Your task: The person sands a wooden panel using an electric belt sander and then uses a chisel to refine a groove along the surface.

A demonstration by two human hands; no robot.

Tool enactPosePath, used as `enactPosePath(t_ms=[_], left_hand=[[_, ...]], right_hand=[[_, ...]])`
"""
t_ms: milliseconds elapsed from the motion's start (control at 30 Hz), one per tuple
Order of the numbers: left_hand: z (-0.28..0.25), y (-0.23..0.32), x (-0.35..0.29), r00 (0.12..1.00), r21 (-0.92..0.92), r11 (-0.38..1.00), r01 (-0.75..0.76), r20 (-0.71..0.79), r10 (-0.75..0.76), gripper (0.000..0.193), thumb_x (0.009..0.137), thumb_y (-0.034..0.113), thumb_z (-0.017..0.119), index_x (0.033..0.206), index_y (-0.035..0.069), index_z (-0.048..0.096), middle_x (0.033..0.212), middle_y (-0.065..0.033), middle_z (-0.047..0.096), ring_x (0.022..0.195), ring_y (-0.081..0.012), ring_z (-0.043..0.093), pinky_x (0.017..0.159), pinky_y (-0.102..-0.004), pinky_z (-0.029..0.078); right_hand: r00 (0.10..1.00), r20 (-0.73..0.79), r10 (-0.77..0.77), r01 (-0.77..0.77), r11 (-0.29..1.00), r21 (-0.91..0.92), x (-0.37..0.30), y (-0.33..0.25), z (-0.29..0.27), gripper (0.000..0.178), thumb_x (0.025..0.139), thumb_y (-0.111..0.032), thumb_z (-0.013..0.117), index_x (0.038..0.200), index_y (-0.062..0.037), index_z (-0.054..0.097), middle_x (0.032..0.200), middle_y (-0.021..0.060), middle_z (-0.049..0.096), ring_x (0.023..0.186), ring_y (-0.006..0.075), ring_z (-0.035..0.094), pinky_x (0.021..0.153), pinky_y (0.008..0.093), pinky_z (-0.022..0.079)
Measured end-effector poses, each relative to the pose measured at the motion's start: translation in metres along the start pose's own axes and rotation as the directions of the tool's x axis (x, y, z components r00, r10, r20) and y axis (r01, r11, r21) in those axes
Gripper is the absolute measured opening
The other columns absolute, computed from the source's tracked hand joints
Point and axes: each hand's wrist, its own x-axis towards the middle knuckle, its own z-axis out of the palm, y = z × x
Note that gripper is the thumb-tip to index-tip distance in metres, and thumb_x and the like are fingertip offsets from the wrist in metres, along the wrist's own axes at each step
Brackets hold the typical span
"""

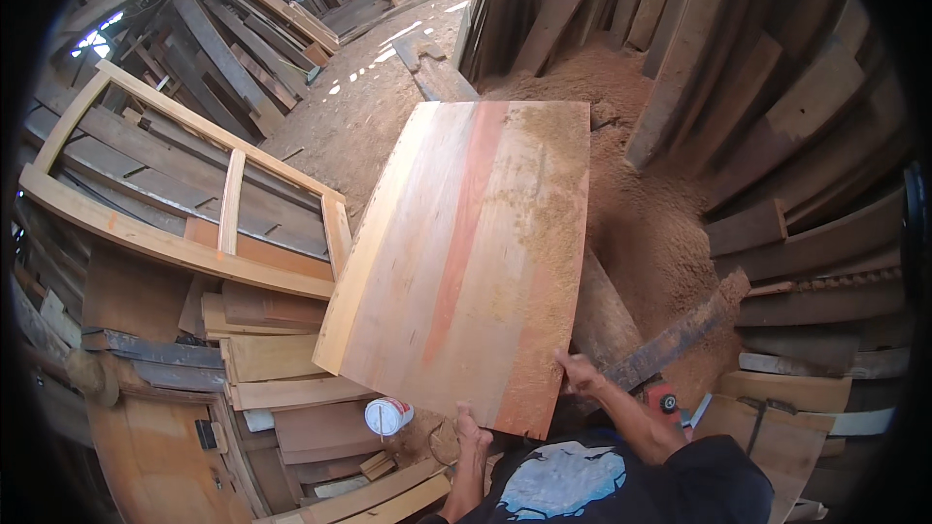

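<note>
A broad wooden panel (417,262), glued up from pale, brown and reddish strips, lies before me, its near end toward my body. Sawdust (534,209) covers much of its right side. My left hand (473,430) grips the near edge, thumb on top and fingers hidden beneath. At the right edge, close to the near corner, my right hand (581,373) holds on in the same way. Under the panel, worn planks (607,311) show at the right, and a notched board end (427,58) sticks out beyond the far edge.
A pale wooden frame (233,199) leans at the left above stacked boards. A white bucket (388,415) stands near the panel's left corner. Tall planks (680,0) line the right side, with a sawdust heap (670,223) below. A red tool (662,398) sits by my right forearm.
</note>
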Motion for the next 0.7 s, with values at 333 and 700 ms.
enactPosePath(t_ms=[333,700], left_hand=[[0.015,0.025,-0.03,0.977,0.13,0.974,-0.185,-0.08,0.197,0.057,0.108,0.047,0.044,0.142,0.002,0.05,0.135,-0.0171,0.062,0.121,-0.0354,0.063,0.105,-0.0541,0.049],[-0.053,0.031,-0.028,0.909,-0.007,0.935,-0.355,-0.235,0.343,0.064,0.106,0.047,0.05,0.137,-0.009,0.049,0.125,-0.0214,0.064,0.107,-0.0354,0.069,0.09,-0.0513,0.059]], right_hand=[[0.919,-0.027,-0.394,0.382,0.87,0.312,0.143,-0.168,-0.032,0.051,0.099,-0.029,0.068,0.133,0.0068,0.057,0.123,0.0174,0.068,0.107,0.0284,0.07,0.089,0.0411,0.059],[0.775,-0.167,-0.61,0.579,0.791,-0.199,0.111,-0.074,-0.031,0.04,0.093,-0.035,0.075,0.098,0.0038,0.071,0.101,0.0075,0.067,0.086,0.017,0.064,0.081,0.0325,0.052]])
